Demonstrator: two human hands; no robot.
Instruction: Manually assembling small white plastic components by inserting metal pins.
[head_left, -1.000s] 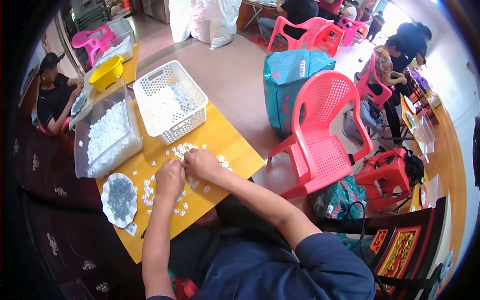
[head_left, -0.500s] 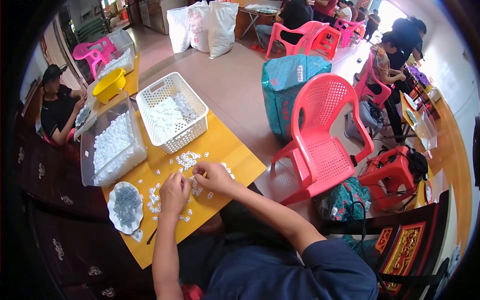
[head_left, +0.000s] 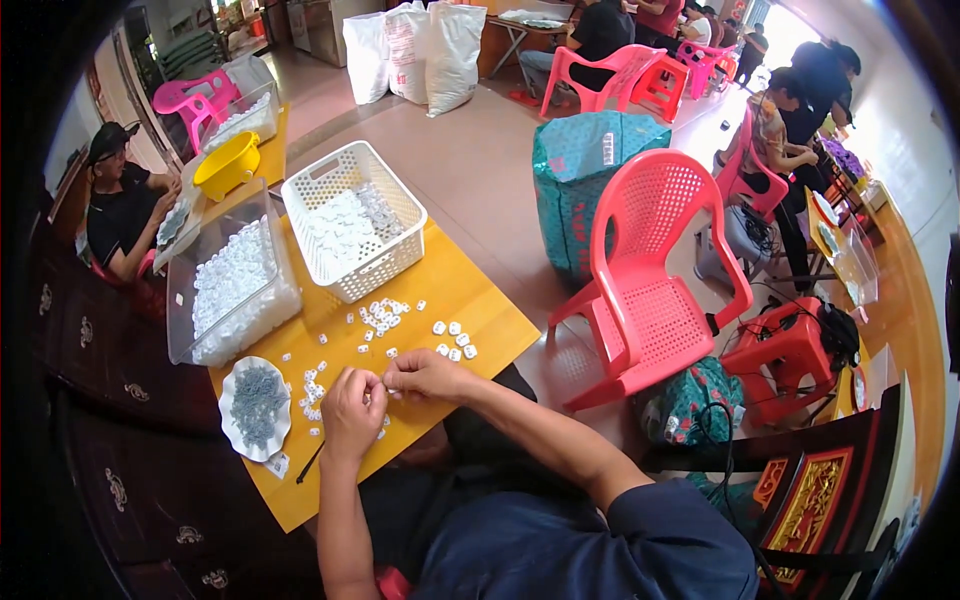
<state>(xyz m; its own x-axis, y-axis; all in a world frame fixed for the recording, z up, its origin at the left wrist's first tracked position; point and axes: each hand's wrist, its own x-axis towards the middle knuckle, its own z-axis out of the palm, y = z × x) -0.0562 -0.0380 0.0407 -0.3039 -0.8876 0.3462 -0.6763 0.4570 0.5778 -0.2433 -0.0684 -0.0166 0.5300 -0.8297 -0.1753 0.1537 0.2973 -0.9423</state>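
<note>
Over the yellow table point(head_left: 468, 300), my left hand point(head_left: 352, 408) is closed with its fingers curled. My right hand point(head_left: 428, 376) meets it, thumb and forefinger pinched on a small white plastic piece at the left fingertips. What else my left fingers hold is hidden. Around the hands lie loose white plastic pieces with dark marks point(head_left: 380, 316). A few more such pieces point(head_left: 455, 340) form a separate group beyond my right hand. Left of my left hand stands a scalloped white plate point(head_left: 232, 425) with a heap of small grey parts point(head_left: 258, 403).
A white perforated basket point(head_left: 375, 272) and a clear tub point(head_left: 190, 330), both with white pieces, stand at the table's far side. A dark thin stick point(head_left: 311, 463) lies near the plate. Right of the table are a red chair point(head_left: 655, 300) and a teal bag point(head_left: 570, 190). A person point(head_left: 120, 210) sits at left.
My right hand has moved down to my left hand, and their fingertips now meet. The piece group at right, partly covered before, now shows. The whole view has shifted slightly.
</note>
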